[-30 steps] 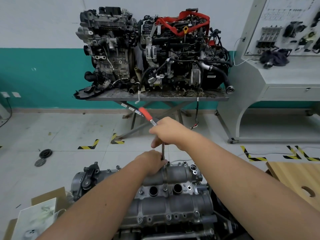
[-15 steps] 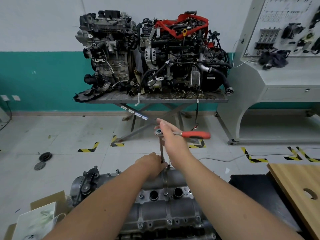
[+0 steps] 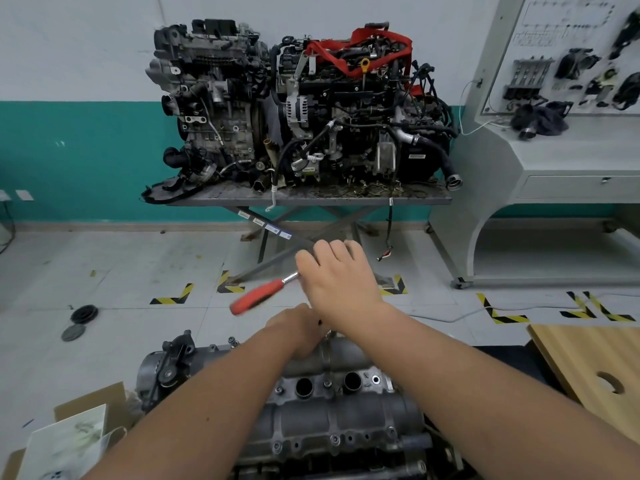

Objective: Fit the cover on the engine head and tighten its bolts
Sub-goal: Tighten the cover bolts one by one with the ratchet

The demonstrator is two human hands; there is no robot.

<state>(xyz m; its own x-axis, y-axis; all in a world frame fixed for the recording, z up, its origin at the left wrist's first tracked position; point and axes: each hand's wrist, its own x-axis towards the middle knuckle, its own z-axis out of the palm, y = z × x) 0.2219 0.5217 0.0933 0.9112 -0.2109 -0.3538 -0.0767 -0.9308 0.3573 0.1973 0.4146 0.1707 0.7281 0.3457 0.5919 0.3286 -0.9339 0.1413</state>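
Note:
The grey metal cover (image 3: 332, 420) lies on the engine head at the bottom centre, with two round holes and several bolts along its edges. A ratchet wrench with a red handle (image 3: 258, 296) stands over the cover's far edge, its handle pointing left and blurred. My right hand (image 3: 337, 278) covers the ratchet's head and grips it from above. Below it, my left hand (image 3: 298, 329) is curled at the base of the extension bar, on the cover's far edge. The bar and the bolt under it are hidden by my hands.
Two large engines (image 3: 301, 105) sit on a metal table (image 3: 311, 199) against the teal wall. A grey training console (image 3: 554, 161) stands at right, a wooden board (image 3: 595, 368) at lower right. Cardboard boxes (image 3: 76, 434) lie at lower left, black discs (image 3: 83, 315) on the floor.
The red handle has swung from pointing right, half a second ago, round to pointing left. My right hand stays on the ratchet's head; my left hand has kept its place.

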